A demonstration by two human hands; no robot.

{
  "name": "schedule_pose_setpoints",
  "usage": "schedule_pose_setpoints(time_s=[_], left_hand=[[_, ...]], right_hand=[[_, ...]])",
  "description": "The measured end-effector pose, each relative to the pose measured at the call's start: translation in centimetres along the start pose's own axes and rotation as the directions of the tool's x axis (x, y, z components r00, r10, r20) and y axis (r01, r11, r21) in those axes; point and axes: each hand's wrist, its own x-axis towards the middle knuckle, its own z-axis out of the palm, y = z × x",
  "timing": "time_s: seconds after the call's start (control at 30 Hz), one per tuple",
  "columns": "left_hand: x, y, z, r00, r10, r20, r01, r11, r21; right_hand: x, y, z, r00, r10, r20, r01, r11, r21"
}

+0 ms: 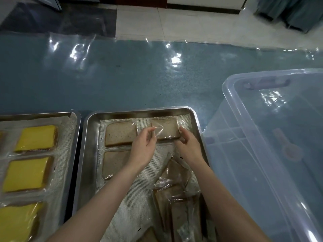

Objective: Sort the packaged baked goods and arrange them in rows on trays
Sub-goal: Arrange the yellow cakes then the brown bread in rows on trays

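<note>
Nearest on the steel tray, at its right side, a loose heap of wrapped brown bread packs waits unsorted. Further up the tray, two brown slices already lie flat in the left column, one behind the left forearm, one at the far left corner. Beside that one, both hands settle a third pack into the far right corner: the left hand pinches its left edge, the right hand pinches its right edge, fingers curled on the wrapper. Left of the steel tray, a second tray holds yellow cakes in a column, apparently done. To the right, a clear plastic tub sits, seemingly emptied.
</note>
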Motion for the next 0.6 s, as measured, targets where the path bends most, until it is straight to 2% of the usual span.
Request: schedule_pose_setpoints(time_s=[0.13,0.2,0.27,0.33,0.43,0.5,0.6], left_hand=[[-2.1,-1.3,-0.3,0.996,-0.005,-0.085,0.017,0.99,0.138],[-3.5,-1.9,-0.2,1.0,-0.023,-0.003,0.023,0.976,0.218],[-4.9,-2.2,0.2,0.989,-0.064,0.134,0.021,0.954,0.3],[-5.9,-2.1,0.5,0.973,-0.078,0.216,-0.007,0.93,0.367],[-6.5,-1.9,0.7,0.965,-0.084,0.25,0.004,0.952,0.305],[-6.8,-2.0,0.4,0.972,-0.084,0.222,0.023,0.964,0.263],[-7.0,-2.3,-0.2,0.992,-0.067,0.106,0.042,0.973,0.227]], right_hand=[[-1.9,0.4,-1.2,0.998,-0.044,-0.035,0.032,0.956,-0.291],[-2.7,0.8,-1.6,0.998,-0.047,0.028,0.055,0.892,-0.448],[-3.7,1.2,-1.7,0.992,0.0,0.122,0.065,0.849,-0.524],[-4.4,1.4,-1.6,0.984,0.008,0.179,0.093,0.83,-0.551],[-4.9,1.1,-1.7,0.981,-0.009,0.191,0.113,0.833,-0.542],[-5.1,1.0,-1.9,0.985,0.005,0.172,0.079,0.875,-0.478],[-5.0,1.1,-2.4,0.998,0.009,0.064,0.013,0.945,-0.328]])
